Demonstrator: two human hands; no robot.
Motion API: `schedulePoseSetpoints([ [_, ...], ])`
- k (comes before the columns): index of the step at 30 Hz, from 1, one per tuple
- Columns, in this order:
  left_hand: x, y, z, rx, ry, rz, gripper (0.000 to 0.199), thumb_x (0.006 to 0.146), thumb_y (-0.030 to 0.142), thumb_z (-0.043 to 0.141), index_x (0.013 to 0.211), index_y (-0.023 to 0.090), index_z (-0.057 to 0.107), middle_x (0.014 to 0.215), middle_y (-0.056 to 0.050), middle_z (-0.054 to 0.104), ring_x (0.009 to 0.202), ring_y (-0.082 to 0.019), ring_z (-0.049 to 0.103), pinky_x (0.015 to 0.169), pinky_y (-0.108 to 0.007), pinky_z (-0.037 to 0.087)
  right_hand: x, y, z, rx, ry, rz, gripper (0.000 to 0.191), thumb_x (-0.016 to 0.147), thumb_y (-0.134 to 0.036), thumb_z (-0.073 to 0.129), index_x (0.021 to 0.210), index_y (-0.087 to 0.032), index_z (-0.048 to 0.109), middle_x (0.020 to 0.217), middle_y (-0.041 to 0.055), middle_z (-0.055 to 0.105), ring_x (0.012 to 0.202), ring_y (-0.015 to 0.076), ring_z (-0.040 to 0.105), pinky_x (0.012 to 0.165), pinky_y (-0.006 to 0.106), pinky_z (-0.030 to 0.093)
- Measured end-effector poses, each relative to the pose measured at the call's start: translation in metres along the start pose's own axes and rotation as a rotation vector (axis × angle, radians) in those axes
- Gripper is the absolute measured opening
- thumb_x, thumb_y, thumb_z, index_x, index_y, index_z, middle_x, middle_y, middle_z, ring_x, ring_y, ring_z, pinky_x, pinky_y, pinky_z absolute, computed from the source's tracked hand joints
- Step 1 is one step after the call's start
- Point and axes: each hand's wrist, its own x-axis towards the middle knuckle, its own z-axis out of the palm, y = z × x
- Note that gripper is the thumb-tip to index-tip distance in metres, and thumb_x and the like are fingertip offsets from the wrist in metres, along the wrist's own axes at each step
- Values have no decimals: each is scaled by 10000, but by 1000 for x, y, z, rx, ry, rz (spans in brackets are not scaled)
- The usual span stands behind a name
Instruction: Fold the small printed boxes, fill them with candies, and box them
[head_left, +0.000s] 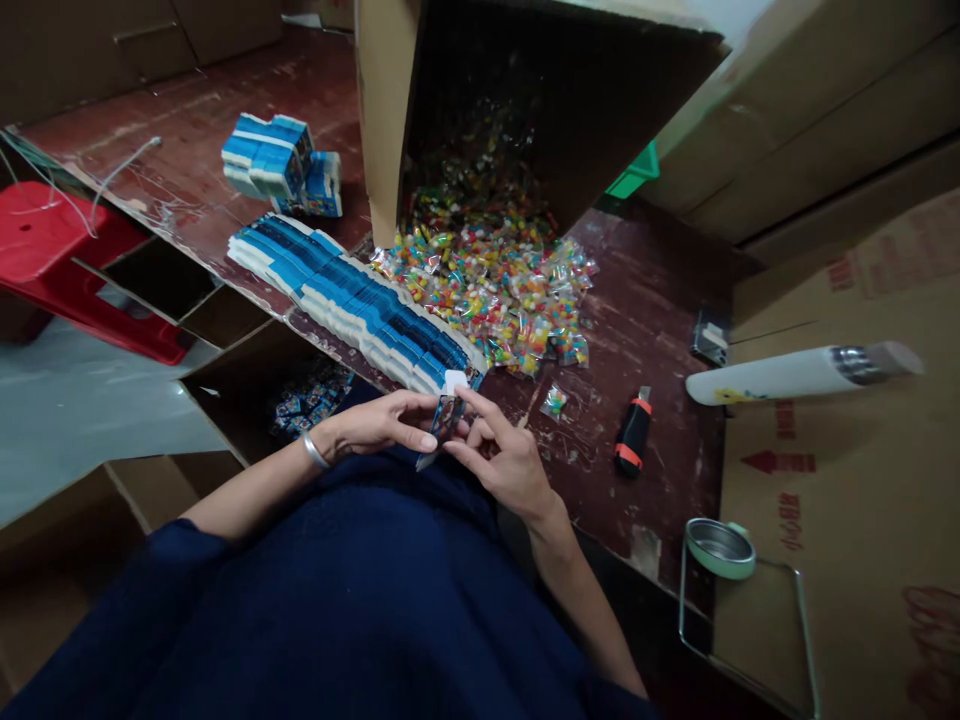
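Pinching small printed carton (448, 416) btwn L hand (390, 422) & R hand (511, 464), nr row of flat blue-white cartons (349, 298) & clear multicolored sachets (499, 290).

Background clutter.
Black-orange cutter (634, 437), blade out, on red-brown table (589, 475); white bottle (780, 376) right of it; red plastic stool (64, 240) left; green bin (637, 172) at back.

Dim light, soft stretched edges

The single view, head-worn, looks forward and steeply down: dark blue clothing (360, 600) fills the near bottom, left hand (390, 421) and right hand (504, 458) sit close, mid-frame, and the tabletop (589, 465) slants beyond.
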Motion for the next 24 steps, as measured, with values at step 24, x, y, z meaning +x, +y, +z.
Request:
schedulePoseSetpoints([
  [24, 16, -25, 14, 150, 557, 337, 456, 700, 379, 908, 1045, 170, 695, 840, -2, 674, 789, -141, 654, 793, -270, 553, 6, 8, 36, 200, 422, 180, 211, 927, -419, 693, 965, -214, 725, 845, 26, 730, 755, 185, 692, 742, 319, 602],
])
